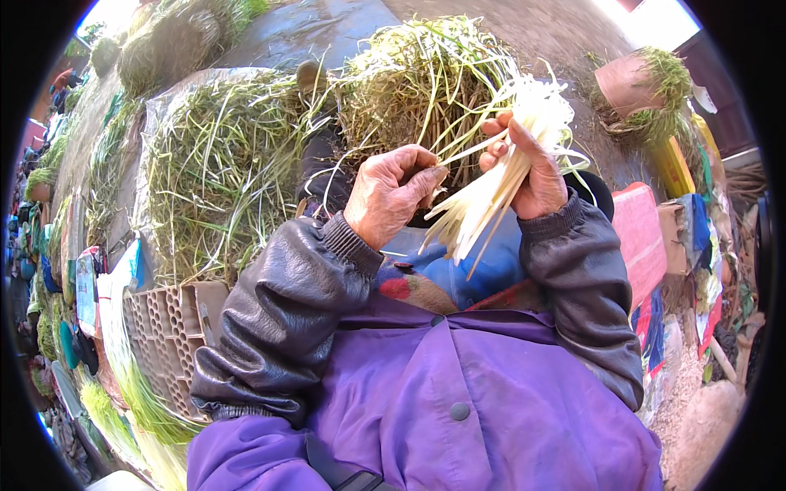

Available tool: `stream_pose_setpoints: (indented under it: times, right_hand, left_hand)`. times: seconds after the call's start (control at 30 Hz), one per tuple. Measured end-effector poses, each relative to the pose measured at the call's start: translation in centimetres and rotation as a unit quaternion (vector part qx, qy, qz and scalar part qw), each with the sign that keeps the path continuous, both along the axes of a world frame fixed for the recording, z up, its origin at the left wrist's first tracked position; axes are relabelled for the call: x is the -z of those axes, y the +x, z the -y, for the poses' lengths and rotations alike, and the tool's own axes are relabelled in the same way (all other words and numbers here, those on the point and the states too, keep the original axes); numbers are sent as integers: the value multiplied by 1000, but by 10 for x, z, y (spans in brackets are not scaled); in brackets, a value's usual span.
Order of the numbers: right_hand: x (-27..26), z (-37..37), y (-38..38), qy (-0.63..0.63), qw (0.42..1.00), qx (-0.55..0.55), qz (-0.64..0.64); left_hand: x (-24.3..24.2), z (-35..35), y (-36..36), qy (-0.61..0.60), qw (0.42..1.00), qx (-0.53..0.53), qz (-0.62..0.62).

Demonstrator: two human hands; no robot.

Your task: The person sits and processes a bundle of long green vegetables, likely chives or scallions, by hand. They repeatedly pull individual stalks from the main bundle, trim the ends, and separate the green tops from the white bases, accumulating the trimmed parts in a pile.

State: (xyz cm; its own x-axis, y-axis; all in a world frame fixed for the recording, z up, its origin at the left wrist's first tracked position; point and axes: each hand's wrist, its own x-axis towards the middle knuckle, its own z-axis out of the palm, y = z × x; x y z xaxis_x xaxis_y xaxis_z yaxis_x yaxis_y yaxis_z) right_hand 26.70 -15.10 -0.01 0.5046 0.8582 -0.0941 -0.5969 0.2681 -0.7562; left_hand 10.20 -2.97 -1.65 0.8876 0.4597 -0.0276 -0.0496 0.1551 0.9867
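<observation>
A bundle of pale, slender leafy stalks point(476, 212) is held in my right hand point(537, 169), fanned out at its lower end. My left hand point(396, 190), just left of the bundle, pinches a thin greenish stalk point(466, 149) between thumb and forefinger. That stalk runs towards the fingers of my right hand. Beyond both hands stands a thick clump of green and straw-coloured stalks point(399, 95). To the left, a broad heap of loose green stalks point(221, 166) lies on plastic sheeting.
A hollow clay brick point(163, 344) stands at the left, with trimmed stalk bundles point(123, 362) beside it. Right of me are a pink object point(638, 236) and a cardboard box point(672, 236). Farther off lie a tipped pot-like container point(629, 86) with greens and a large grass bundle point(169, 52).
</observation>
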Motion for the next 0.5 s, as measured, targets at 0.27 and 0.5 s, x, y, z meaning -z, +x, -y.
stream_pose_setpoints:
  times: [0.27,0.5]
  right_hand:
    - [1,-2,-11,9,997,-52,55]
    - [4,-3,-11,-41,996,-66,37]
  left_hand:
    - [5,8,3,-68,998,1,15]
    - [5,11,-9,42,997,57,10]
